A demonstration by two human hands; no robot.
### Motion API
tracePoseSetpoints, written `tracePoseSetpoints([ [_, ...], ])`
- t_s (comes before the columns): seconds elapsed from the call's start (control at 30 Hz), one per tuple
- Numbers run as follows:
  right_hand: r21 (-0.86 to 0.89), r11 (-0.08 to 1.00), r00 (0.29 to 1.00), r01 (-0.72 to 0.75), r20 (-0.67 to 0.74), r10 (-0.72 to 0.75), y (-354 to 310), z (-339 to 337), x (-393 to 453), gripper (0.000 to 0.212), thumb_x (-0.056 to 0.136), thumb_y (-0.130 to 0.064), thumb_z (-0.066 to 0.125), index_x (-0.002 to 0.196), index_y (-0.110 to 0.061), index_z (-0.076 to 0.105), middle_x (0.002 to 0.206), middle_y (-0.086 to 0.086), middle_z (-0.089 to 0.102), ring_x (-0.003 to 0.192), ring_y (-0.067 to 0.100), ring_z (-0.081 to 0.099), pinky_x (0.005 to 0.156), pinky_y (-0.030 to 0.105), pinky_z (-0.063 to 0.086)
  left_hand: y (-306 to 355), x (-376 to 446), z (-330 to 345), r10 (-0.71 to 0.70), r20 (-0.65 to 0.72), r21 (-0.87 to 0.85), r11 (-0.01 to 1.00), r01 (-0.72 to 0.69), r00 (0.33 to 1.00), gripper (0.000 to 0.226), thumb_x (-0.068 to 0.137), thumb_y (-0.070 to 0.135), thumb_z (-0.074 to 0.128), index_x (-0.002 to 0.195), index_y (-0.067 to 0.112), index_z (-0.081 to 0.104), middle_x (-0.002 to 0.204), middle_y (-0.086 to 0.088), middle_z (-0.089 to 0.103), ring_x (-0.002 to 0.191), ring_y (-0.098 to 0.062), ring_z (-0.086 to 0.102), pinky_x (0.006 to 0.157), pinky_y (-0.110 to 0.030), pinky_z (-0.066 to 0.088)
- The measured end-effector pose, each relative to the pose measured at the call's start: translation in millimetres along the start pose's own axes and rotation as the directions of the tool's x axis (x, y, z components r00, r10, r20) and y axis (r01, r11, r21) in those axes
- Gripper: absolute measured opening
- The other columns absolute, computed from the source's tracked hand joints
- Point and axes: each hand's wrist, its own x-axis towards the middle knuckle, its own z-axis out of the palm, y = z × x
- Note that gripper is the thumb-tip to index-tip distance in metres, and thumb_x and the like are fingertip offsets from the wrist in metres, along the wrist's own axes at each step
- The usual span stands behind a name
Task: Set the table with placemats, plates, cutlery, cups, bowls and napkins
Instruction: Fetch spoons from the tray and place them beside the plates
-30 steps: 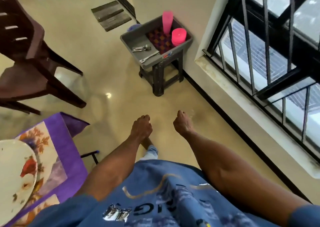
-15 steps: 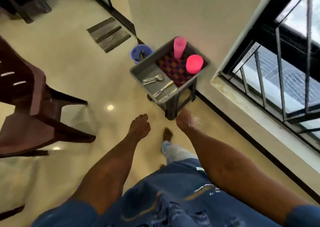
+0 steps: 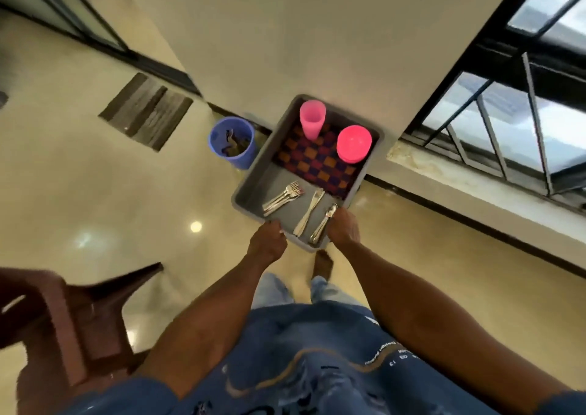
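A grey tray (image 3: 250, 186) stands in front of me against the wall. In it lie forks (image 3: 282, 196), knives (image 3: 309, 213) and spoons (image 3: 323, 228). Behind them, on a checkered cloth (image 3: 317, 162), are a pink cup (image 3: 312, 119) and stacked pink bowls (image 3: 353, 143). My left hand (image 3: 268, 245) is at the tray's near rim with its fingers curled, and nothing shows in it. My right hand (image 3: 344, 229) is over the near right rim beside the spoons, its fingers hidden behind the back of the hand.
A blue bucket (image 3: 231, 143) stands on the floor left of the tray. A brown plastic chair (image 3: 63, 319) is close at my lower left. A doormat (image 3: 147, 110) lies by the doorway. A barred window (image 3: 507, 122) runs along the right wall.
I have walked up to the tray, which now fills the middle of the view. Both hands have moved forward from mid-air to its near rim. The table with the placemat has left the view.
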Motion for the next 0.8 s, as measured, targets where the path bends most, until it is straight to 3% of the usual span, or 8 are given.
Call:
tracePoseSetpoints([
  [0.13, 0.112, 0.976, 0.975, -0.189, -0.097, 0.200, -6, 13, 9, 0.022, 0.089, -0.009, 0.052, 0.110, -0.005, 0.059, 0.111, 0.015, 0.065, 0.093, 0.031, 0.061, 0.066, 0.029, 0.040, 2, 52, -21, 0.177, 0.129, 0.044, 0.982, -0.184, 0.976, 0.011, 0.091, 0.020, 0.056, 0.097, 0.012, 0.056, 0.104, -0.016, 0.065, 0.097, -0.035, 0.061, 0.079, -0.037, 0.046],
  [0.23, 0.191, 0.926, 0.918, -0.327, -0.167, 0.359, -8, 26, 9, 0.019, 0.093, -0.016, 0.052, 0.108, -0.006, 0.057, 0.112, 0.014, 0.062, 0.085, 0.026, 0.053, 0.068, 0.030, 0.037, 0, 79, -31, 0.280, 0.192, 0.055, 0.954, -0.295, 0.941, 0.010, 0.090, 0.018, 0.057, 0.097, 0.011, 0.059, 0.101, -0.016, 0.065, 0.092, -0.034, 0.061, 0.077, -0.036, 0.047],
  [0.3, 0.250, 0.890, 0.870, -0.382, -0.229, 0.437, -10, 39, 7, 0.020, 0.096, -0.022, 0.050, 0.105, -0.004, 0.056, 0.110, 0.016, 0.062, 0.090, 0.030, 0.058, 0.068, 0.032, 0.037, -5, 94, -36, 0.336, 0.255, 0.062, 0.930, -0.362, 0.907, 0.006, 0.090, 0.015, 0.057, 0.095, 0.010, 0.058, 0.098, -0.016, 0.064, 0.087, -0.031, 0.059, 0.073, -0.032, 0.044],
  [0.47, 0.255, 0.869, 0.835, -0.424, -0.262, 0.484, -23, 83, 2, 0.022, 0.090, -0.007, 0.047, 0.110, -0.004, 0.056, 0.105, 0.021, 0.063, 0.094, 0.039, 0.062, 0.070, 0.038, 0.046, -32, 123, -36, 0.445, 0.358, 0.115, 0.852, -0.511, 0.821, 0.016, 0.092, 0.014, 0.055, 0.101, 0.002, 0.059, 0.101, -0.020, 0.064, 0.093, -0.035, 0.061, 0.072, -0.031, 0.039],
  [0.53, 0.269, 0.870, 0.839, -0.412, -0.260, 0.478, -25, 103, 5, 0.031, 0.085, 0.000, 0.048, 0.115, -0.005, 0.057, 0.103, 0.021, 0.065, 0.092, 0.040, 0.063, 0.072, 0.040, 0.051, -41, 131, -33, 0.452, 0.367, 0.129, 0.841, -0.525, 0.813, 0.019, 0.093, 0.015, 0.054, 0.105, 0.001, 0.059, 0.104, -0.020, 0.064, 0.095, -0.035, 0.060, 0.074, -0.033, 0.040],
  [0.7, 0.220, 0.890, 0.849, -0.399, -0.278, 0.449, -17, 140, 28, 0.019, 0.089, -0.001, 0.048, 0.102, -0.001, 0.062, 0.104, 0.020, 0.065, 0.095, 0.038, 0.062, 0.068, 0.032, 0.042, -53, 156, -13, 0.446, 0.403, 0.117, 0.841, -0.529, 0.799, 0.015, 0.093, 0.014, 0.055, 0.102, 0.003, 0.059, 0.101, -0.019, 0.065, 0.093, -0.033, 0.061, 0.073, -0.031, 0.042],
  [0.8, 0.220, 0.878, 0.824, -0.426, -0.305, 0.477, -5, 151, 50, 0.021, 0.089, -0.002, 0.052, 0.108, 0.001, 0.061, 0.109, 0.019, 0.064, 0.098, 0.036, 0.062, 0.077, 0.038, 0.050, -60, 174, 5, 0.451, 0.383, 0.124, 0.840, -0.529, 0.806, 0.014, 0.094, 0.017, 0.054, 0.102, 0.007, 0.059, 0.100, -0.014, 0.064, 0.089, -0.028, 0.061, 0.074, -0.031, 0.045],
])
